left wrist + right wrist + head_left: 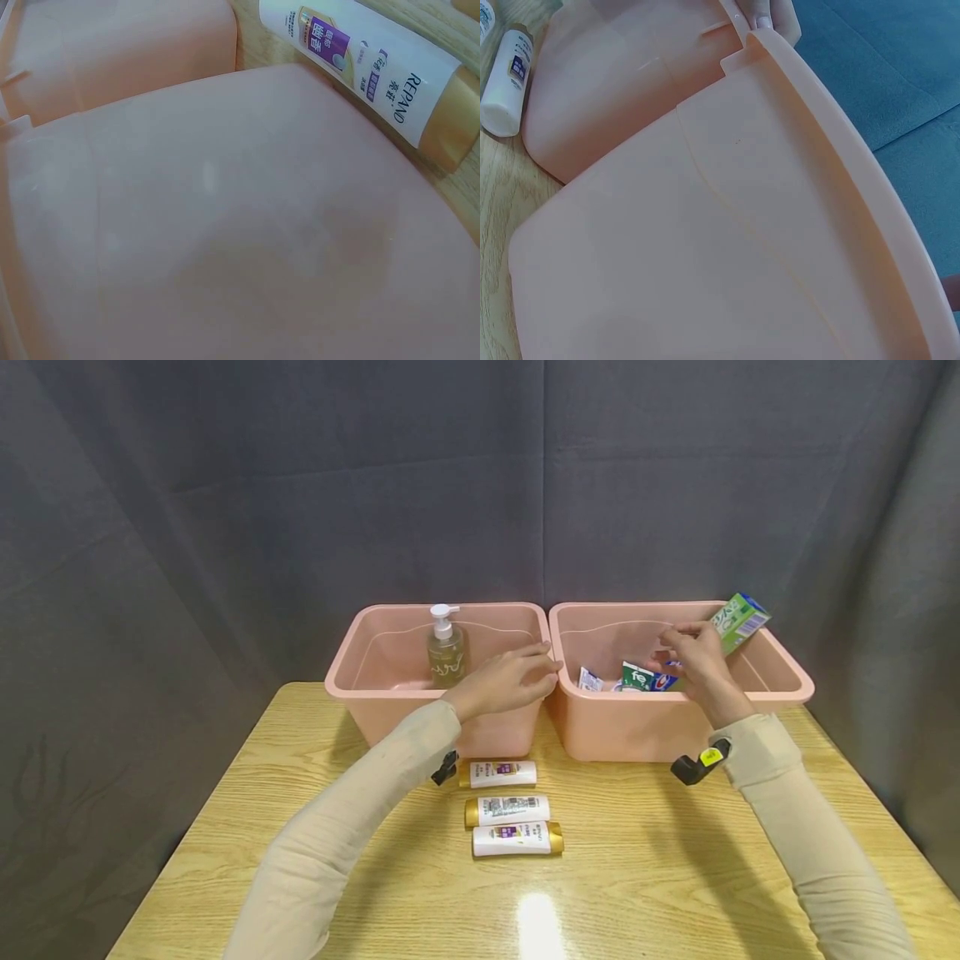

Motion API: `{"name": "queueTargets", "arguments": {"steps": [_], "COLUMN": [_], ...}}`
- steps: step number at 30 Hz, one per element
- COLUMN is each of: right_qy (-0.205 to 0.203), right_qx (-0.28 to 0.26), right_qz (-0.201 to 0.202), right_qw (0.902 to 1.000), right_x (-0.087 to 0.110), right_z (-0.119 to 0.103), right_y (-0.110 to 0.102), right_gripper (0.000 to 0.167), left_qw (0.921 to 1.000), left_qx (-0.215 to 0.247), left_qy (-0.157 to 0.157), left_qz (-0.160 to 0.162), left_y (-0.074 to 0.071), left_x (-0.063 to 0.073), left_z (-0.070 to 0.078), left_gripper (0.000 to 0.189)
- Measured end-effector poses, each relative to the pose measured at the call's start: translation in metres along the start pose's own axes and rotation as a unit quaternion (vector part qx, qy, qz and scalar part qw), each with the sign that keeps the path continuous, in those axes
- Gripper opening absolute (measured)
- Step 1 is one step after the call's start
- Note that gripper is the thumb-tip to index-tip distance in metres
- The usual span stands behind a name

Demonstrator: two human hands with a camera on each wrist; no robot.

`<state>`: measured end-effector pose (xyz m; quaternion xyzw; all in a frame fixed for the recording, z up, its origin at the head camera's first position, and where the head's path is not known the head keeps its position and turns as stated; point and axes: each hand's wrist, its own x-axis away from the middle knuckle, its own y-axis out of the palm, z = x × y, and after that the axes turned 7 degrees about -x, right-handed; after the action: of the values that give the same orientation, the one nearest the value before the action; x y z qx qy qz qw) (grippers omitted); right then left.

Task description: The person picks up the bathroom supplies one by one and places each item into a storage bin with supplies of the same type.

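My left hand (506, 681) is over the right end of the left pink bin (438, 694), fingertips at the rim where the two bins meet. Its fingers look relaxed. In the right wrist view, fingers (769, 15) of that hand show at the bin's rim. My right hand (701, 664) reaches over the front rim of the right pink bin (622, 727), fingers loosely bent, with nothing plainly visible between them. Beside it a green box (738, 622) leans on the bin's right back rim. Below the fingers lie a green tube (637, 677) and a blue packet (663, 682), partly hidden.
A pump bottle (447, 658) stands in the left bin. Three white bottles with gold caps lie on the wooden table (615, 877) in front: a back one (502, 773), a middle one (512, 810) and a front one (513, 839). A grey curtain (480, 485) hangs behind.
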<state>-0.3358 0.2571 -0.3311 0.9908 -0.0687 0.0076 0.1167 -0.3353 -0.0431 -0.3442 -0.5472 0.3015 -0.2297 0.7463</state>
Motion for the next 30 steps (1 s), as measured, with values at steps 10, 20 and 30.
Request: {"name": "queueTargets", "arguments": {"steps": [10, 20, 30], "right_qy": [-0.014, -0.024, -0.026], "right_qx": [0.028, 0.118, 0.103], "right_qz": [-0.012, -0.017, -0.042], "right_qw": [0.9994, 0.9926, 0.9935], "right_x": [0.0009, 0.0009, -0.0027], "right_z": [0.0008, 0.0029, 0.0026], "right_y": [0.0014, 0.0022, 0.0031], "right_gripper": [0.014, 0.025, 0.058], "left_qw": [1.0, 1.0, 1.0], "left_qx": [-0.002, 0.0, -0.006], "left_qy": [0.0, 0.003, 0.006], "left_qz": [0.003, 0.001, 0.004], "left_y": [-0.0003, -0.001, -0.0018], "left_x": [0.0011, 0.0007, 0.0007], "left_z": [0.0004, 0.0016, 0.0013], "left_gripper": [0.044, 0.043, 0.042]}}
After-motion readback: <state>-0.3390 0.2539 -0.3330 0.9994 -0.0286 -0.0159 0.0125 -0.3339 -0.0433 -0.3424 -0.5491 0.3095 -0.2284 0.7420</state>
